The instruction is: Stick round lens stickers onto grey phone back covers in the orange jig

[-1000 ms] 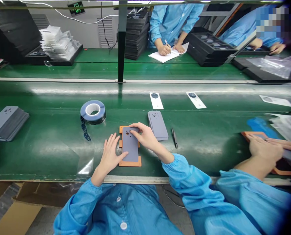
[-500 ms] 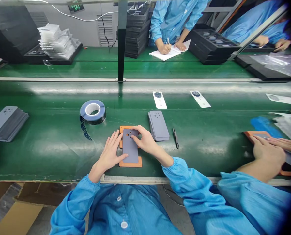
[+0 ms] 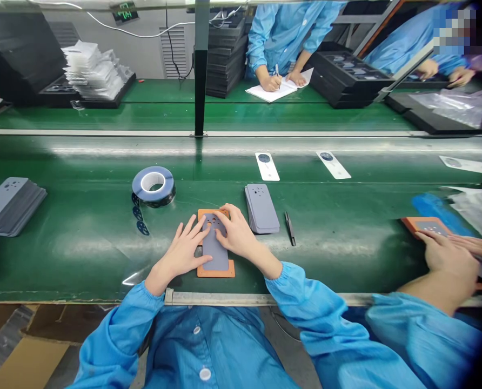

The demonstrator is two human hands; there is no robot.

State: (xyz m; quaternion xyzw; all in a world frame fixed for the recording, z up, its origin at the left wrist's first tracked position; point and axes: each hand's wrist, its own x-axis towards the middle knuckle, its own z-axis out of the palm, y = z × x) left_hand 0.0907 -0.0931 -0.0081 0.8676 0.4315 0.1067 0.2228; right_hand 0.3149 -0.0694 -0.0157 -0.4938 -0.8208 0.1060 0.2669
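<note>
A grey panel with small holes (image 3: pixel 215 251) lies in an orange fixture (image 3: pixel 216 272) on the green belt. My left hand (image 3: pixel 181 253) rests over the panel's left side, fingers spread, with its thumb on the lower part and fingertips near the holes. My right hand (image 3: pixel 239 232) touches the upper right of the panel; its thumb and index finger are apart beside the holes. Right of the fixture stands a stack of grey panels (image 3: pixel 262 208), with black tweezers (image 3: pixel 290 228) beside it. A blue tape roll (image 3: pixel 154 185) lies behind my left hand.
Another pile of grey panels (image 3: pixel 12 205) sits at the far left. White cards (image 3: pixel 267 167) lie behind the stack. At the right, a co-worker's hands (image 3: pixel 452 259) rest on another orange fixture (image 3: pixel 427 223). Across the belt, a person writes on paper (image 3: pixel 279 89).
My left fingers have shifted right over the panel's upper part, close to the holes. My right fingers have bent slightly. The loose strip end of the tape roll has swung a little.
</note>
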